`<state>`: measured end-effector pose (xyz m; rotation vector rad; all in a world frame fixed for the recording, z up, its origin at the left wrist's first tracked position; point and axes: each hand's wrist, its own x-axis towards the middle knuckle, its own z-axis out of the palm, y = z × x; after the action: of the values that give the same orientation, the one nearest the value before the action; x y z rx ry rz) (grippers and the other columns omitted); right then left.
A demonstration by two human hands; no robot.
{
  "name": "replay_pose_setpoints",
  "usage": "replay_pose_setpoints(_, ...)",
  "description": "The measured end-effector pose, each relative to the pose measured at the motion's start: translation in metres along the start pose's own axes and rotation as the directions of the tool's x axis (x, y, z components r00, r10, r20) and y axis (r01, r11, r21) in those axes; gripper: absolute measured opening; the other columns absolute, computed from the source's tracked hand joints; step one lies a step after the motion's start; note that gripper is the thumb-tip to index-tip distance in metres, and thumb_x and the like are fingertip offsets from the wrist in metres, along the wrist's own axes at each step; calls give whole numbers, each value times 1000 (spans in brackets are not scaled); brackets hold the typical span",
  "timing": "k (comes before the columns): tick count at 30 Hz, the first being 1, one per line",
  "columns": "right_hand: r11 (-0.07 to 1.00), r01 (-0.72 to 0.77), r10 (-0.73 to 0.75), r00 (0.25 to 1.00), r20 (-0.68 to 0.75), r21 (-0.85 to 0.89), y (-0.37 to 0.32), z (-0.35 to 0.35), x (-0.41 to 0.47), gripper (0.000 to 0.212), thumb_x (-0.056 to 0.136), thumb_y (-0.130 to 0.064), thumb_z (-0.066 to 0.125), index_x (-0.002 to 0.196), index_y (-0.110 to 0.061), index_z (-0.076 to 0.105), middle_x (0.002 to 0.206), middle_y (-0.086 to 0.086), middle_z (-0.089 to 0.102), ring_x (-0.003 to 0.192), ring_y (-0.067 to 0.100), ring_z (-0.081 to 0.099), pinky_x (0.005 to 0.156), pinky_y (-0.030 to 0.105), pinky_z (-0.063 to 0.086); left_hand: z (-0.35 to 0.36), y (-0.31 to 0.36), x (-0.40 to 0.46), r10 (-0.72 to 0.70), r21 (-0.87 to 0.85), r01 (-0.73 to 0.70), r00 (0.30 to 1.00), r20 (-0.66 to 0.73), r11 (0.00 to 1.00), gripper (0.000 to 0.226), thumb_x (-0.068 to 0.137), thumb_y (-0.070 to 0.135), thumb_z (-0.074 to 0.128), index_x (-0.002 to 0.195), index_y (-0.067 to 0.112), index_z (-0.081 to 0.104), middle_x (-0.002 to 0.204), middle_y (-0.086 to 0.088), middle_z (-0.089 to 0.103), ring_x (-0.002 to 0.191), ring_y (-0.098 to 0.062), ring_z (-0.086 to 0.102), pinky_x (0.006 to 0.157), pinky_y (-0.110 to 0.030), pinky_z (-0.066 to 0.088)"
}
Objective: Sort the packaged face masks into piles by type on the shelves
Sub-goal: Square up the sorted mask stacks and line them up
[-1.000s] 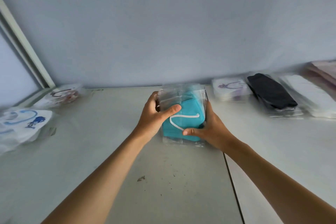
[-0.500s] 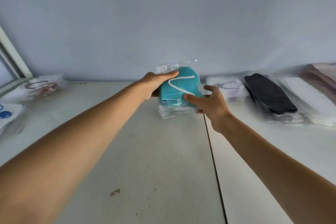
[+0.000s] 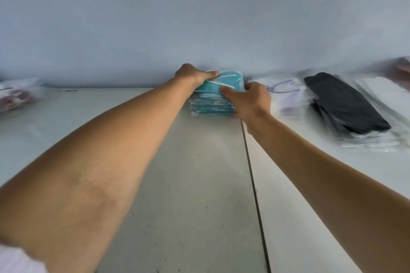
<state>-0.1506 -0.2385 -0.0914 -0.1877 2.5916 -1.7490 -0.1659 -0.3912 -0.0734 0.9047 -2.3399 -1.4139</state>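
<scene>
Both hands clamp the teal mask stack (image 3: 213, 104) on the shelf (image 3: 199, 184): left hand (image 3: 192, 75) on top, right hand (image 3: 250, 98) beside it.

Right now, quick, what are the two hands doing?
Left hand: holding the teal mask stack at its left side.
Right hand: holding the same stack at its right side.

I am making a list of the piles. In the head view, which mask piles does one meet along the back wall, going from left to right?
Reddish patterned packs → teal mask stack, held between left hand and right hand → pale lilac packs → black masks → white masks.
</scene>
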Motion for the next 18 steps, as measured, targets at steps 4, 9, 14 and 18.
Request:
replay_pose_setpoints(4, 977, 33, -15, 996, 86, -211, -20, -7, -9, 60, 72, -53, 65, 115, -12, 59, 105, 7, 66, 97, 29, 64, 81, 44, 56, -7, 10, -9, 56, 173, -51, 998, -23, 983, 67, 68, 55, 78, 110, 7, 57, 104, -4, 58, 96, -24, 59, 80, -29, 47)
replay_pose_setpoints(9, 810, 209, -106, 971, 214, -548, -53, -37, -38, 48, 81, -44, 55, 116, -12, 47, 105, 7, 56, 77, 31, 65, 77, 38, 54, -11, 13, -12, 98, 152, -95, 995, -14, 984, 67, 72, 57, 74, 113, 7, 58, 117, -8, 64, 102, -25, 63, 80, -30, 51)
replay_pose_setpoints(14, 635, 332, -222, 943, 247, -697, -63, -54, -65, 48, 86, -41, 52, 129, -20, 50, 122, 8, 56, 104, 32, 58, 78, 32, 43, -28, 15, -27, 86, 114, -79, 995, -57, 990, 77, 81, 65, 58, 128, 3, 52, 130, -14, 58, 116, -31, 57, 88, -31, 45)
replay_pose_setpoints(18, 537, 384, -250, 923, 293, -751, -63, -49, -87, 43, 88, -40, 52, 129, -28, 51, 128, 4, 55, 113, 30, 53, 82, 34, 39, -59, 12, -50, 130, 193, -105, 984, -122, 976, 64, 91, 62, 42, 115, 5, 60, 121, -15, 61, 114, -33, 57, 84, -33, 42)
